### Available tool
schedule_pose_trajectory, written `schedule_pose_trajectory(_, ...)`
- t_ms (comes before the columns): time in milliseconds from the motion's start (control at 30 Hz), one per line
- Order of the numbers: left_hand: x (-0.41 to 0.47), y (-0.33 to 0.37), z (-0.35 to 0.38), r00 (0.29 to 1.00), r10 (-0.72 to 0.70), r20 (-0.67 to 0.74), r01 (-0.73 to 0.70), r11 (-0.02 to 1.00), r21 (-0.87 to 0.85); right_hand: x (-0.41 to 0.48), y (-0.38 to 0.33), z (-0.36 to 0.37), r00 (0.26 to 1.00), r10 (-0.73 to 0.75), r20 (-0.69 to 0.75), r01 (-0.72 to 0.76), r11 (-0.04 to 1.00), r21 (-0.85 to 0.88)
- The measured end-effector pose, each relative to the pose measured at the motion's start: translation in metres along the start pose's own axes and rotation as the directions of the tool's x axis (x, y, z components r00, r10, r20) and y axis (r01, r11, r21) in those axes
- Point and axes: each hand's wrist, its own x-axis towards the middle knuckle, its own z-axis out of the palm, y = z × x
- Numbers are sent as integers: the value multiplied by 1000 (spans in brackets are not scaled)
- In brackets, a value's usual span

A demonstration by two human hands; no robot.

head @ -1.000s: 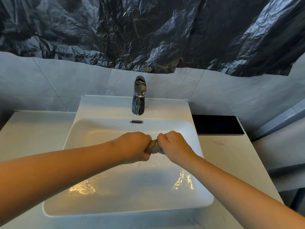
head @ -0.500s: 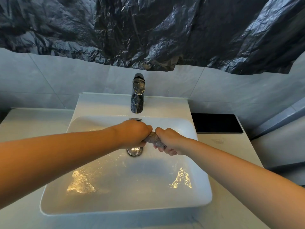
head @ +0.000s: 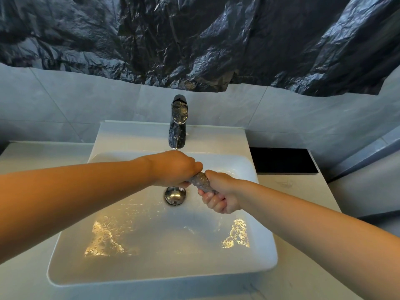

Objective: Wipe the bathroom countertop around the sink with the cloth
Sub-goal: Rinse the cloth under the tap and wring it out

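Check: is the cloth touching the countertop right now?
No, both hands hold the twisted cloth above the sink basin.

grey cloth (head: pixel 200 182), white sink (head: pixel 249 165)

Faucet (head: pixel 178 124) close behind hands; basin (head: pixel 268 252) open.

A pale, faintly veined desk (head: pixel 303 267) spans the width of a bathroom, running back to a grey tiled wall. A white rectangular sink (head: pixel 268 232) sits on top of it at centre, its rim raised above the surface, with bare desk showing on both sides and along the near edge. To the right of the sink, against the wall, a flat black rectangular slab (head: pixel 283 160) lies on the desk. A faint smudge (head: pixel 285 183) marks the surface just in front of it.
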Motion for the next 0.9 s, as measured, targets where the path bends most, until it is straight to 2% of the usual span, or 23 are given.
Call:
schedule_pose_trajectory(333,0,0,4,998,55,21,-54,997,-52,1,8,-1,989,39,143,-52,995,89)
schedule_pose_trajectory(433,0,0,7,1000,4,-26,-7,995,-98,-1,5,-4,997,-67,31,66,997,26)
schedule_pose_trajectory(500,-1,1,10,994,-83,-65,69,978,-196,-1,1,-6,957,-260,-129,246,962,-118)
schedule_pose_trajectory(533,-2,1,11,989,-134,-63,111,953,-282,-2,-1,-6,899,-382,-216,327,912,-249)
schedule_pose_trajectory(600,-3,5,10,972,-235,-13,198,845,-497,-1,3,-8,712,-628,-314,428,743,-515)
schedule_pose_trajectory(633,-3,8,8,960,-278,40,244,755,-608,0,9,-11,599,-734,-321,466,645,-606)
schedule_pose_trajectory(700,-4,12,4,931,-283,230,345,479,-807,0,27,-17,363,-881,-302,534,463,-707)
schedule_pose_trajectory(767,-8,15,-2,906,-97,413,423,152,-893,1,45,-22,168,-962,-216,597,274,-754)
schedule_pose_trajectory(800,-11,15,-4,890,29,456,455,23,-890,4,54,-23,95,-983,-157,623,181,-761)
schedule_pose_trajectory(833,-15,16,-7,867,140,478,489,-56,-870,7,61,-23,37,-994,-102,643,102,-759)
schedule_pose_trajectory(900,-20,18,-10,814,290,503,547,-93,-832,11,70,-19,-48,-997,-53,676,7,-737)
